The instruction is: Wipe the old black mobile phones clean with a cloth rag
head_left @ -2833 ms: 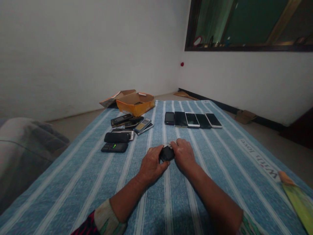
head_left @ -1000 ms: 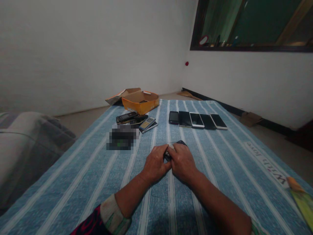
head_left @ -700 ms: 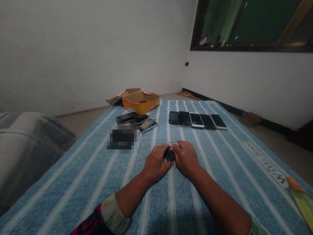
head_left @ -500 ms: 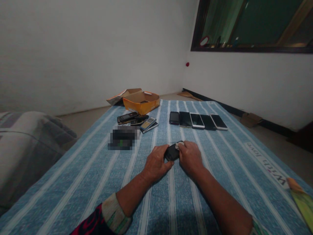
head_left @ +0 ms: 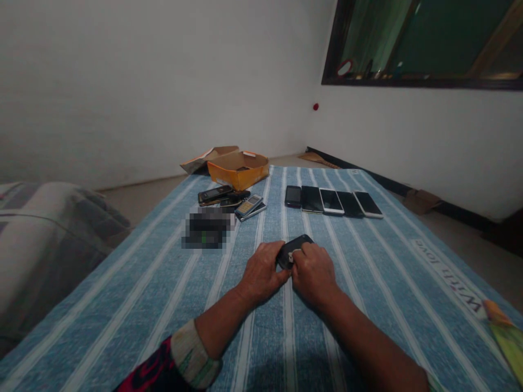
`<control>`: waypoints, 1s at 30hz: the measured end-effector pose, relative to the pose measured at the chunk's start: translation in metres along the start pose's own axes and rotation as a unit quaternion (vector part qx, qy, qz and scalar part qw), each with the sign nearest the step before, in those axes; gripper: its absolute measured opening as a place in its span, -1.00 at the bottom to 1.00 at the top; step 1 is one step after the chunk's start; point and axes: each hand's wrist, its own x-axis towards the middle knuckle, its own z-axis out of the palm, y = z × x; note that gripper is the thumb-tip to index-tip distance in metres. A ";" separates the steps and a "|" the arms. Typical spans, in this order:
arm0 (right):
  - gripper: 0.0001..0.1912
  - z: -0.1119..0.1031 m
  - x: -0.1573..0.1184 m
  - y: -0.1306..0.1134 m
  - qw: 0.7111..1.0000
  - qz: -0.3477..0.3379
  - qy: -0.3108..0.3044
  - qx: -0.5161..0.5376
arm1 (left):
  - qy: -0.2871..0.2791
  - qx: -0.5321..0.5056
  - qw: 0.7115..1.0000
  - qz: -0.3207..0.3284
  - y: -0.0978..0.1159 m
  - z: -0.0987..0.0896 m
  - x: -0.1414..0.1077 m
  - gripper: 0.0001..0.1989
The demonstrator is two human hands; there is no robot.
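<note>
A dark phone (head_left: 301, 241) is tilted between my two hands above the striped cloth. My left hand (head_left: 263, 272) grips its left end, the thumb below and the fingers at the top edge. Over the phone's face, my right hand (head_left: 314, 272) pinches a small whitish piece (head_left: 292, 256), perhaps a cloth or tissue; it is too small to tell. Ahead of my left hand lies a dark object blurred by pixels (head_left: 206, 227). Behind that are several old phones in a loose pile (head_left: 214, 193), with a silver keypad phone (head_left: 249, 205) at its right.
Several phones (head_left: 332, 201) lie side by side in a row at the back right of the blue striped cloth (head_left: 196, 337). An open orange box (head_left: 239, 175) stands at the far left. Grey checked fabric (head_left: 49, 245) is at the left, a yellow-green item (head_left: 506, 337) at the right edge.
My right hand has slid the whitish piece down and left across the phone, baring its upper right end. My left hand keeps its grip. The view has shifted slightly.
</note>
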 end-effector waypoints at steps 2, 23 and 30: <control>-0.91 -0.001 -0.001 0.000 1.000 0.002 0.001 -0.005 | -0.001 0.001 1.000 0.000 0.000 0.000 0.000 -0.55; -0.81 0.011 -0.001 0.000 0.993 -0.109 0.002 0.049 | -0.025 -0.001 1.000 -0.006 0.002 -0.002 -0.004 -0.57; -0.83 0.012 0.001 0.002 0.987 -0.150 0.007 0.060 | -0.040 -0.018 0.999 -0.017 0.006 -0.004 -0.004 -0.60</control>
